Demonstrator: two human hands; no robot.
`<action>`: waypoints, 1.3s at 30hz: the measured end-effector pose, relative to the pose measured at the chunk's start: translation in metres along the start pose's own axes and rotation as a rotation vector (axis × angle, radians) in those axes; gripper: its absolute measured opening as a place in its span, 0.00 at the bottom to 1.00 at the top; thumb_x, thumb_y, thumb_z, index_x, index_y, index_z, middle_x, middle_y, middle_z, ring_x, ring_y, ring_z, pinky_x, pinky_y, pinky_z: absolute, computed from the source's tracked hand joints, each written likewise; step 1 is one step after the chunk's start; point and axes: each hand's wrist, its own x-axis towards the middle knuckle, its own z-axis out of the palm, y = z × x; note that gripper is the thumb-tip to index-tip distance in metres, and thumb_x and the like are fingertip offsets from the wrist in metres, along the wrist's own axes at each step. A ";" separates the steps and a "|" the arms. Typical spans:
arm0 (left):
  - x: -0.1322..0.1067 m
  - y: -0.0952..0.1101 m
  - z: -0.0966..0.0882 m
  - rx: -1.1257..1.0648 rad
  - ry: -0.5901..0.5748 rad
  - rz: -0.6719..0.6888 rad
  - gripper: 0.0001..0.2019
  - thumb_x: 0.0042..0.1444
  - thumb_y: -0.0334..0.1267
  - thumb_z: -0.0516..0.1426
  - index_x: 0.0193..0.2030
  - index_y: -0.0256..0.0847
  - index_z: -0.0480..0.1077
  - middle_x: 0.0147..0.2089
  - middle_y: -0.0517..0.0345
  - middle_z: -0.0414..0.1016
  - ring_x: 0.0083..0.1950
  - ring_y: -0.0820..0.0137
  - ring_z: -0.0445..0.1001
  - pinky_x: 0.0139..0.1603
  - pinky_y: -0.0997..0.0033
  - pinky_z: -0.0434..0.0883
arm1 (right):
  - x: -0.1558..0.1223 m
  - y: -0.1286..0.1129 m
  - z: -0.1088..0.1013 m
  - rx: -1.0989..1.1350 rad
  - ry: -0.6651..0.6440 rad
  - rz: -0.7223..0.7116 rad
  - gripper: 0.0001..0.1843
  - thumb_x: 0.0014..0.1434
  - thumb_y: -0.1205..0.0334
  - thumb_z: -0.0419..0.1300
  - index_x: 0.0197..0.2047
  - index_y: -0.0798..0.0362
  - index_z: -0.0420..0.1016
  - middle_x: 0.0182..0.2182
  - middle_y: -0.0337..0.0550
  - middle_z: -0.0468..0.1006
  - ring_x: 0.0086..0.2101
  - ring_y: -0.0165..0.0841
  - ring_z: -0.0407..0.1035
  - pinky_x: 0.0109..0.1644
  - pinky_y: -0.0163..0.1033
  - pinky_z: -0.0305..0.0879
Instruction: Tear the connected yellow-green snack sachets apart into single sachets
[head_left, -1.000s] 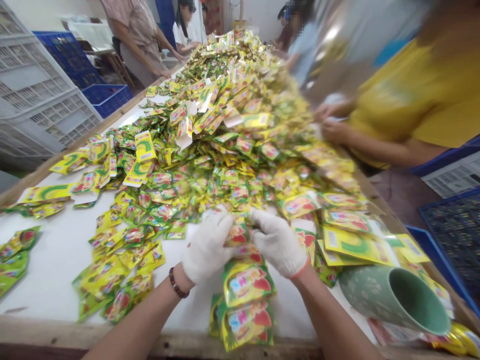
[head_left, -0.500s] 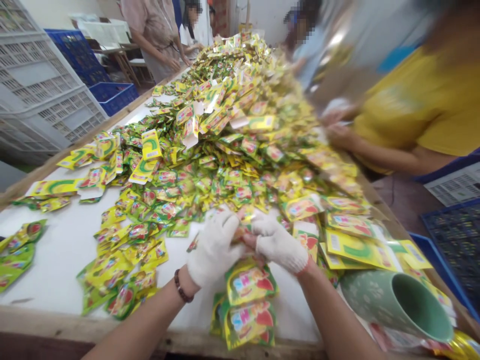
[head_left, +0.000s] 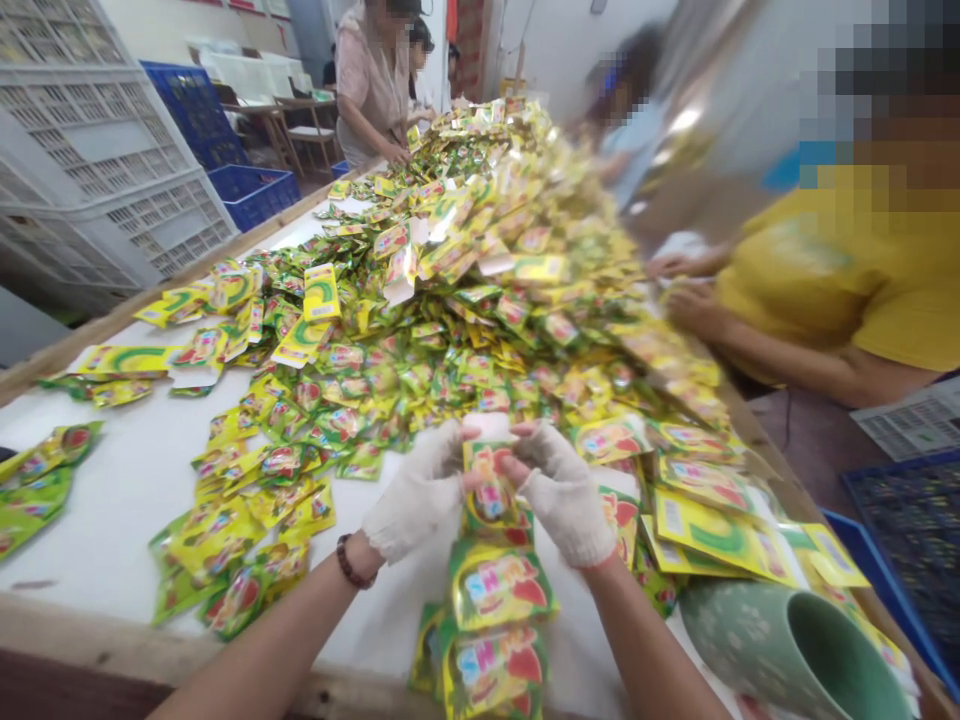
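Both of my hands wear white fingerless-tipped gloves. My left hand (head_left: 420, 490) and my right hand (head_left: 562, 490) pinch a small yellow-green printed carton (head_left: 489, 490) between them, its white flap (head_left: 487, 427) upright at the top. The fingers are closed on its two sides. Just below the hands, printed candy packets (head_left: 499, 590) lie overlapping in a row toward the table's near edge. Left of my left hand is a loose group of packets (head_left: 225, 530). Several flat cartons (head_left: 720, 520) lie right of my right hand.
A large heap of packets and cartons (head_left: 450, 330) covers the long white table (head_left: 112, 520). A green flowered cup (head_left: 750, 630) lies on its side at the near right. White crates (head_left: 142, 160) and a blue crate (head_left: 255, 195) stand left. A person in yellow (head_left: 817, 270) works at right; others stand further back.
The carton between my hands now shows its printed face and raised white flap; before, the fingers covered it. My hands have spread slightly apart. The view has shifted a little.
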 end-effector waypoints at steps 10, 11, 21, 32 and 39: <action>0.000 0.001 -0.005 0.172 -0.062 -0.062 0.17 0.48 0.31 0.61 0.46 0.40 0.66 0.40 0.57 0.75 0.40 0.69 0.74 0.40 0.69 0.72 | 0.001 -0.006 -0.010 -0.045 -0.253 0.137 0.16 0.53 0.59 0.64 0.46 0.51 0.75 0.39 0.43 0.80 0.42 0.38 0.74 0.48 0.46 0.71; 0.000 0.001 -0.005 0.144 -0.050 -0.089 0.20 0.48 0.32 0.62 0.48 0.41 0.63 0.40 0.58 0.75 0.39 0.69 0.75 0.39 0.70 0.72 | 0.001 -0.006 -0.010 -0.012 -0.238 0.140 0.19 0.52 0.59 0.65 0.48 0.50 0.73 0.38 0.41 0.80 0.39 0.36 0.74 0.45 0.44 0.72; -0.003 -0.002 -0.007 0.139 -0.120 -0.096 0.26 0.49 0.28 0.60 0.54 0.44 0.57 0.38 0.61 0.72 0.38 0.72 0.73 0.41 0.71 0.70 | -0.003 -0.011 -0.014 -0.287 -0.165 0.026 0.09 0.54 0.55 0.62 0.31 0.52 0.76 0.32 0.43 0.79 0.35 0.37 0.72 0.40 0.41 0.70; -0.002 0.008 0.001 0.339 -0.080 0.014 0.11 0.57 0.37 0.57 0.46 0.41 0.70 0.42 0.56 0.76 0.43 0.68 0.73 0.46 0.67 0.72 | -0.002 -0.018 -0.020 -0.450 -0.154 -0.004 0.11 0.57 0.59 0.58 0.37 0.53 0.81 0.28 0.40 0.78 0.31 0.35 0.71 0.35 0.37 0.68; -0.001 0.012 -0.002 0.532 -0.029 0.150 0.05 0.55 0.34 0.57 0.36 0.41 0.75 0.35 0.59 0.78 0.38 0.69 0.74 0.41 0.70 0.72 | -0.005 -0.022 -0.026 -0.518 -0.311 0.021 0.15 0.55 0.62 0.60 0.45 0.51 0.82 0.37 0.43 0.83 0.39 0.41 0.75 0.45 0.45 0.72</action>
